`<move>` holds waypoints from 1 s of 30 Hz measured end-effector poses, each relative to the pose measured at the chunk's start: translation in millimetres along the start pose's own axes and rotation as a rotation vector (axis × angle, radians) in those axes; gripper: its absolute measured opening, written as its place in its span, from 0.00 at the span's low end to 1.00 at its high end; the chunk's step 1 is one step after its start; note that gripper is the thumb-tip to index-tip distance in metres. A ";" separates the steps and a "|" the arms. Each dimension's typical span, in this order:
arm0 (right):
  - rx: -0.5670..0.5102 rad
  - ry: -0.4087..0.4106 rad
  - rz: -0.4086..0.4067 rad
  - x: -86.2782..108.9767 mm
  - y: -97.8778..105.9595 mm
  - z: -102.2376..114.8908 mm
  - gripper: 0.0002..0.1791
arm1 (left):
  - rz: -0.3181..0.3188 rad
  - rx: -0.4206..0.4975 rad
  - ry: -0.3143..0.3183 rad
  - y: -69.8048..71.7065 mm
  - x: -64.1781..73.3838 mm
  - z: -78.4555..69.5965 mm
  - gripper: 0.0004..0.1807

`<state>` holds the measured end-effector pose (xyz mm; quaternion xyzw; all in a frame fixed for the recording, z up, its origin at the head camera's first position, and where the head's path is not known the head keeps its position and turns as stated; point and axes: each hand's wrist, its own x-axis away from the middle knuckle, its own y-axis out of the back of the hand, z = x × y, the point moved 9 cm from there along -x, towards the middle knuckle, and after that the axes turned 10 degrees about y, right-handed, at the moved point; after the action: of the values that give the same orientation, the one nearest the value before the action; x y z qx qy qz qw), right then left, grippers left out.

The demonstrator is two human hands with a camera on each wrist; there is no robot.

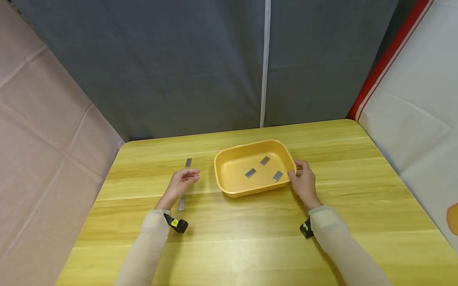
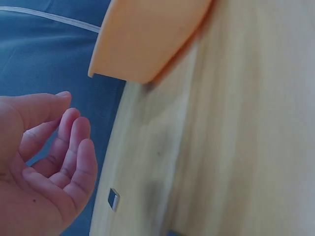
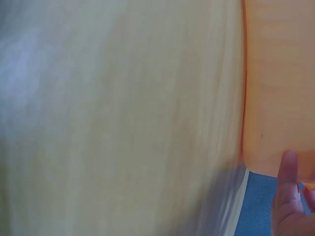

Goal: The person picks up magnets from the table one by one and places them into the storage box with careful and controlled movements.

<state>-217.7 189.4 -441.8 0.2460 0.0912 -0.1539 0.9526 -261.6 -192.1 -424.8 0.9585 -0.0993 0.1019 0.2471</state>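
Note:
A yellow plastic bin [image 1: 232, 180] rests on the table right of centre. Inside lie three small grey flat rectangular pieces [image 1: 251, 172], spread over its floor. My right hand [image 1: 304, 184] pinches the bin's right end, thumb on the near side; the right wrist view shows a digit against the orange-looking wall [image 3: 275, 108]. To the left of the bin my left hand [image 1: 179, 184] hovers with loosely curled fingers and holds nothing. One grey piece [image 1: 188, 162] lies just beyond that hand, and another grey piece [image 1: 181, 204] lies beside its wrist.
The wooden table [image 1: 236, 238] runs back to a dark grey curtain [image 1: 179, 79] with a pale vertical strip. Light fabric walls [image 1: 53, 139] flank both sides. Each wrist carries a small black camera [image 1: 181, 226].

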 end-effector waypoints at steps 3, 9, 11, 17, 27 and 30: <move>-0.005 0.000 -0.001 0.1 0.2 0.0 0.21 | 0.016 0.009 0.028 -1.0 5.4 5.1 0.17; -0.006 0.002 0.000 0.0 -0.5 -1.0 0.21 | 0.025 0.026 0.056 -0.9 10.0 21.5 0.19; -0.008 0.003 -0.001 -0.1 -0.5 -1.1 0.21 | 0.017 0.021 0.051 0.5 11.0 24.6 0.18; -0.005 0.008 -0.012 -0.5 0.2 -0.8 0.21 | -0.057 -0.026 0.067 9.8 14.5 33.8 0.16; -0.001 0.002 -0.007 -0.4 -1.0 -1.9 0.21 | -0.105 -0.025 0.179 19.0 20.5 55.3 0.15; 0.000 0.004 -0.007 -1.5 -0.1 -2.0 0.21 | -0.095 -0.025 0.197 19.8 22.0 59.0 0.16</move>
<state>-219.3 190.6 -443.2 0.2460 0.0941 -0.1565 0.9519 -236.6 -241.3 -461.0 0.9444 -0.0304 0.1824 0.2720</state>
